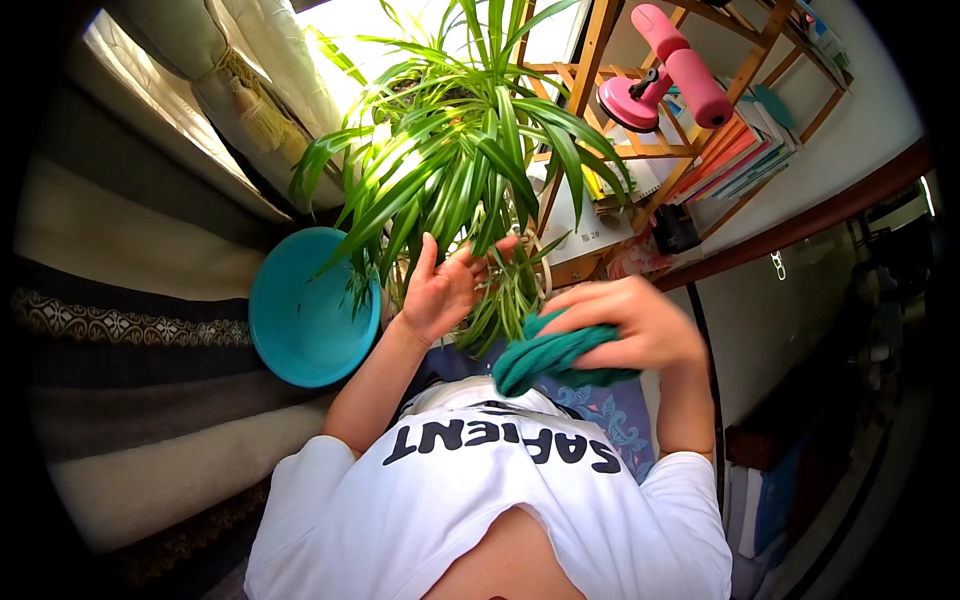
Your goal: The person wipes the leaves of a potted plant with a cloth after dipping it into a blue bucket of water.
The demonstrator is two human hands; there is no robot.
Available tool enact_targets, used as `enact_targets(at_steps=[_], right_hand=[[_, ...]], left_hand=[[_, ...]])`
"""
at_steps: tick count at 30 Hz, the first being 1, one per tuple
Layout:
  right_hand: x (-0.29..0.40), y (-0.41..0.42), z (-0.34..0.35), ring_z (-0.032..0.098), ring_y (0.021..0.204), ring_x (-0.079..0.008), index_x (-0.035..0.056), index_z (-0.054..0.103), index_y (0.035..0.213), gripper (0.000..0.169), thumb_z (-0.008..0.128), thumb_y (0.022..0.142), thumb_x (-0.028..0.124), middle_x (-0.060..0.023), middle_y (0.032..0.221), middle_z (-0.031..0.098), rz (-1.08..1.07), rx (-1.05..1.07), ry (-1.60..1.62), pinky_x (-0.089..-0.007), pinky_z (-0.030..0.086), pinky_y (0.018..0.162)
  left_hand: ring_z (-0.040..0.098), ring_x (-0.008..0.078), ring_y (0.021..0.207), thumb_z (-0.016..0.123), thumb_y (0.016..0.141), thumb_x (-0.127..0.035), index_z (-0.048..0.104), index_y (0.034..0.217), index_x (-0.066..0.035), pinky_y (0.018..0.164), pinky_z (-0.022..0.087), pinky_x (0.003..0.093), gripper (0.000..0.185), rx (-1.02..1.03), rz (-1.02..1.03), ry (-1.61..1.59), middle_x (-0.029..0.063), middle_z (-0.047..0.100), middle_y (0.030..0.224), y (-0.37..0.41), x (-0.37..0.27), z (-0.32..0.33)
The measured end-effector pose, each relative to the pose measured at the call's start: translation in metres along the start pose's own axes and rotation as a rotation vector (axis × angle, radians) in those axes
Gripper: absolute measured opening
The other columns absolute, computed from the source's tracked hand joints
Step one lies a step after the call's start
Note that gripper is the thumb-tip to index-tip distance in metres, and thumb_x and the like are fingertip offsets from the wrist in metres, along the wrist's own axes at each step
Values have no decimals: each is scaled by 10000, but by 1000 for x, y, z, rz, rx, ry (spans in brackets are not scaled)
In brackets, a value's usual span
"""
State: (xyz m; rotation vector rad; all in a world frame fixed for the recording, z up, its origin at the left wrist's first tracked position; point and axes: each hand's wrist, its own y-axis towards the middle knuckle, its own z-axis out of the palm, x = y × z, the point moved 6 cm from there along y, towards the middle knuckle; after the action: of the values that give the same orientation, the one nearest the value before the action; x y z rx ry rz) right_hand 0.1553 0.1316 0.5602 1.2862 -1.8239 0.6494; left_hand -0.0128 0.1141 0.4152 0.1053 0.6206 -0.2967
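A spider plant with long arching green leaves fills the upper middle of the view. My left hand is raised palm up under its hanging leaves, fingers spread; some fingertips are hidden among a lower tuft of leaves. No object shows in that palm. To the right, my right hand grips a bunched dark green cloth, which hangs in front of my shirt, just right of the lower tuft. The hand is slightly blurred. Leaves cover most of the plant's pot.
A turquoise plastic basin is left of the plant, beside striped curtains. At the right, a wooden shelf holds books and a pink suction-cup sit-up bar. A black box-like object sits lower on it.
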Motion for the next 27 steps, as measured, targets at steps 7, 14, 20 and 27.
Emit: enact_targets(at_steps=[7, 14, 20, 27], right_hand=[[7, 43, -48, 641, 996, -265, 56, 669, 1071, 395, 700, 683, 123, -163, 1166, 619, -185, -830, -208, -324, 497, 857], [-21, 71, 43, 657, 870, -294, 165, 678, 1028, 345, 686, 682, 155, -99, 1138, 618, 13, -431, -553, -388, 545, 709], [-38, 25, 59, 658, 858, -278, 109, 678, 1030, 332, 681, 701, 156, -107, 1059, 648, 76, -137, -86, -351, 524, 758], [-38, -88, -14, 627, 1005, -293, -15, 669, 1066, 468, 663, 602, 45, -228, 1105, 635, -129, -584, 780, -371, 465, 916]], left_hand=[[354, 242, 1306, 122, 867, -764, 223, 1479, -143, 1091, 229, 438, 878, 81, 24, -161, 102, 384, 1441, 0, 4, 14], [381, 267, 1326, 189, 894, -722, 389, 1391, -146, 1114, 268, 468, 787, -89, 76, -457, 63, 353, 1473, -6, 10, -10], [236, 297, 1404, 207, 884, -733, 226, 1488, -155, 1099, 274, 503, 836, 33, 58, -367, 145, 215, 1537, 1, 8, 12], [23, 219, 1459, 287, 961, -573, 65, 1511, -61, 1152, 36, 384, 784, -249, 93, 313, 97, 63, 1580, -35, 26, -12]])
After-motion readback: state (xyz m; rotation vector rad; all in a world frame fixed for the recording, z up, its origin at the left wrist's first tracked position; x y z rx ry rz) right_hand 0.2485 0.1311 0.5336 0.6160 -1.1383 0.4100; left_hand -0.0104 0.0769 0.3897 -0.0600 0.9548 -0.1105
